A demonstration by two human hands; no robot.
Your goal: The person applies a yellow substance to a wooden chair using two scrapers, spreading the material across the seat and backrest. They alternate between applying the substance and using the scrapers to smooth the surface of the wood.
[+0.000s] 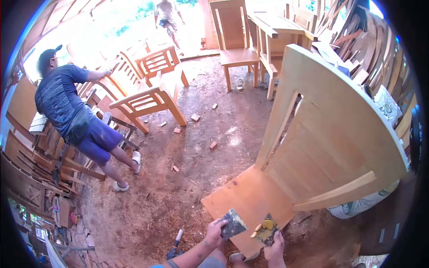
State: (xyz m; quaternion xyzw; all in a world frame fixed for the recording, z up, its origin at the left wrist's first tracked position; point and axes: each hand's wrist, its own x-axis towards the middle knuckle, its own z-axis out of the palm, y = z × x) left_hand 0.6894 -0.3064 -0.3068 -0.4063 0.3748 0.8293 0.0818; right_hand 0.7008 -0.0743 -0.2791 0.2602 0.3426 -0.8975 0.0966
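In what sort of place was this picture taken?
Most likely a furniture workshop: a high-backed wooden chair stands close by, long boards crowd the upper right, and what look like wood offcuts lie on the floor.

At left, a co-worker (67, 100) in dark clothing stands beside a slatted wooden armchair (175, 109). Wood offcuts (213, 145) dot the brown floor (134, 210); farther off stand a high-backed chair (239, 55) and another person (168, 12). Boards (380, 42) are piled at far right.
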